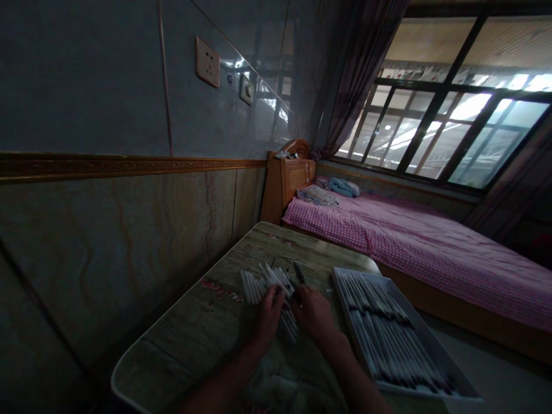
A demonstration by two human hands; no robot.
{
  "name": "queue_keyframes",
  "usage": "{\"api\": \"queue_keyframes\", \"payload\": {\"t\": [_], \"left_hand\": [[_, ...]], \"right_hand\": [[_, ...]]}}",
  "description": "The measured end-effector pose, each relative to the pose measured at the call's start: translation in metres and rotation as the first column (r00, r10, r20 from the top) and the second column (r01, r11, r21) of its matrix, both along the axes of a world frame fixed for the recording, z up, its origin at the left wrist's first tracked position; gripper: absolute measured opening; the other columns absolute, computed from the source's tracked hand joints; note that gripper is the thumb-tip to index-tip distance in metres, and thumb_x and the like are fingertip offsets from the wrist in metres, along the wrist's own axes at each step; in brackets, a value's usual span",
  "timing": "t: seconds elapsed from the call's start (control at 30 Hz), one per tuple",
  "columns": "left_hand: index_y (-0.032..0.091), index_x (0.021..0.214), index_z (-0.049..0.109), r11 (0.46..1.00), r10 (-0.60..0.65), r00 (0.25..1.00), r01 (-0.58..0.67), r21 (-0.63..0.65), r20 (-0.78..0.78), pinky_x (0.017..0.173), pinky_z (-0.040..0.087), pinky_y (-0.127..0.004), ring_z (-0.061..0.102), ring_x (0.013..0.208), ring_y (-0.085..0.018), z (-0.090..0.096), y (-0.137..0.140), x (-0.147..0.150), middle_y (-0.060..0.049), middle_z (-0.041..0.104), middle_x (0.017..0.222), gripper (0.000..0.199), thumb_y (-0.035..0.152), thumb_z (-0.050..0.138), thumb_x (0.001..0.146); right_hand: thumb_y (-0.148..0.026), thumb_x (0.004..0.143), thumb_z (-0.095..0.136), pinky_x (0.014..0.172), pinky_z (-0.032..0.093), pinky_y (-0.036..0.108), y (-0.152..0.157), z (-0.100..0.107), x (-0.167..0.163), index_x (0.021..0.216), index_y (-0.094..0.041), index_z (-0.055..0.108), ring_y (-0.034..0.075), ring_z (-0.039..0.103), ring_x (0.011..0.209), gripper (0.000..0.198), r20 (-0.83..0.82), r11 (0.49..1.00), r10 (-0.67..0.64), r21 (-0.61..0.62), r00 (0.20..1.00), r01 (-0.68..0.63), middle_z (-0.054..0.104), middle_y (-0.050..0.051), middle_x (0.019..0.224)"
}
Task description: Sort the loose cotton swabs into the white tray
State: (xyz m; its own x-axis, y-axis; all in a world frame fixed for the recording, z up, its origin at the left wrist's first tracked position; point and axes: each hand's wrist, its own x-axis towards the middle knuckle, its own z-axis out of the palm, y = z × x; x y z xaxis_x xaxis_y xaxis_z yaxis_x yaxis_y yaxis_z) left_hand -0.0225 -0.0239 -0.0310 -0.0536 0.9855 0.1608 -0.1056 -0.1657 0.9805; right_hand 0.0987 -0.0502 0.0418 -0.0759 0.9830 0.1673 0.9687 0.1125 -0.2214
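Note:
My left hand point(270, 307) is closed, fingertips pinched together over a loose pile of slim white pen barrels point(250, 286) on the table. Right beside it, my right hand point(314, 310) is also closed, with its fingers bent down at the pile's right side. The two hands almost meet, and dim light and blur hide what small piece is between their fingers. A dark, pen-like piece point(299, 272) sticks out just beyond my right hand. More white barrels point(288, 325) lie below and between the hands.
A shallow white tray point(435, 345) at the table's right holds several rows of pens point(399, 345) with dark ends. The stone-patterned table point(181, 345) has a pale rounded edge. Past it stands a bed point(388, 230) with a pink checked sheet; a tiled wall point(129, 230) runs along the left.

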Motion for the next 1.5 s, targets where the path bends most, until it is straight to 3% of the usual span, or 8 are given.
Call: {"api": "queue_keyframes", "payload": {"t": [0.17, 0.27, 0.4, 0.7, 1.07, 1.17, 1.27, 1.5], "left_hand": [[0.019, 0.080, 0.061, 1.000, 0.002, 1.000, -0.002, 0.017, -0.012, 0.068, 0.049, -0.028, 0.064, 0.070, -0.019, 0.002, -0.002, -0.001, -0.002, 0.069, 0.074, 0.027, 0.045, 0.055, 0.080], [0.020, 0.081, 0.060, 0.998, 0.053, 0.999, -0.053, -0.020, -0.015, 0.062, 0.049, -0.028, 0.065, 0.065, -0.018, 0.002, -0.002, -0.001, -0.002, 0.070, 0.075, 0.028, 0.047, 0.052, 0.081], [0.021, 0.082, 0.058, 0.999, 0.038, 0.999, -0.038, -0.020, -0.001, 0.056, 0.047, -0.028, 0.065, 0.063, -0.019, 0.003, -0.003, 0.001, -0.003, 0.070, 0.075, 0.027, 0.047, 0.054, 0.078], [0.022, 0.081, 0.058, 0.998, 0.063, 0.995, -0.062, -0.023, 0.076, 0.058, 0.049, -0.028, 0.066, 0.066, -0.019, 0.007, -0.003, -0.004, -0.001, 0.066, 0.071, 0.024, 0.044, 0.059, 0.072], [0.021, 0.076, 0.056, 0.996, 0.071, 0.988, -0.064, -0.060, 0.136, 0.055, 0.051, -0.028, 0.068, 0.065, -0.020, 0.011, -0.002, -0.008, -0.003, 0.069, 0.071, 0.027, 0.047, 0.062, 0.072], [0.021, 0.077, 0.056, 0.995, 0.050, 0.983, -0.034, -0.096, 0.178, 0.056, 0.053, -0.029, 0.069, 0.067, -0.020, 0.011, -0.003, -0.007, -0.003, 0.070, 0.074, 0.029, 0.048, 0.064, 0.071], [0.020, 0.077, 0.056, 0.990, 0.060, 0.973, -0.030, -0.140, 0.222, 0.057, 0.054, -0.029, 0.070, 0.070, -0.021, 0.012, -0.003, -0.008, -0.004, 0.071, 0.076, 0.030, 0.048, 0.065, 0.071], [0.019, 0.081, 0.055, 0.975, 0.103, 0.905, -0.009, -0.223, 0.414, 0.066, 0.056, -0.031, 0.072, 0.076, -0.020, 0.012, 0.000, -0.014, -0.006, 0.074, 0.085, 0.037, 0.050, 0.070, 0.068]], "right_hand": [[-0.028, 0.091, 0.048, 0.065, 0.036, 0.022, -0.025, -0.004, 0.008, 0.094, -0.021, 0.065, 0.017, 0.066, 0.087, 0.018, -0.109, 0.998, -0.059, -0.033, 0.992, 0.055, 0.071, 0.005, 0.096], [-0.030, 0.090, 0.050, 0.064, 0.036, 0.023, -0.039, -0.004, 0.025, 0.092, -0.019, 0.064, 0.019, 0.067, 0.087, 0.018, -0.034, 0.976, -0.181, -0.133, 0.983, 0.175, 0.070, 0.007, 0.095], [-0.028, 0.088, 0.049, 0.065, 0.039, 0.026, -0.055, -0.012, 0.038, 0.098, -0.018, 0.064, 0.023, 0.067, 0.092, 0.020, 0.088, 0.951, -0.213, -0.211, 0.973, 0.227, 0.070, 0.010, 0.101], [-0.014, 0.091, 0.034, 0.069, 0.045, 0.028, -0.057, -0.033, 0.031, 0.105, -0.015, 0.061, 0.023, 0.068, 0.093, 0.030, 0.197, 0.956, -0.202, -0.175, 0.959, 0.237, 0.068, 0.014, 0.105], [-0.008, 0.089, 0.036, 0.064, 0.042, 0.025, -0.062, -0.036, 0.043, 0.102, -0.014, 0.059, 0.022, 0.067, 0.089, 0.028, 0.113, 0.954, -0.237, -0.160, 0.965, 0.253, 0.067, 0.013, 0.102], [-0.008, 0.089, 0.037, 0.064, 0.040, 0.023, -0.061, -0.041, 0.046, 0.099, -0.016, 0.059, 0.020, 0.067, 0.087, 0.025, 0.036, 0.955, -0.255, -0.151, 0.966, 0.257, 0.069, 0.011, 0.097], [-0.014, 0.090, 0.039, 0.065, 0.040, 0.022, -0.059, -0.049, 0.050, 0.095, -0.019, 0.058, 0.018, 0.066, 0.084, 0.020, -0.175, 0.976, -0.211, -0.098, 0.962, 0.197, 0.070, 0.008, 0.092], [-0.032, 0.088, 0.044, 0.064, 0.043, 0.024, -0.059, -0.053, 0.049, 0.079, -0.020, 0.058, 0.018, 0.062, 0.072, 0.020, -0.556, 0.990, -0.042, 0.090, 0.830, 0.110, 0.067, 0.005, 0.077]]}}
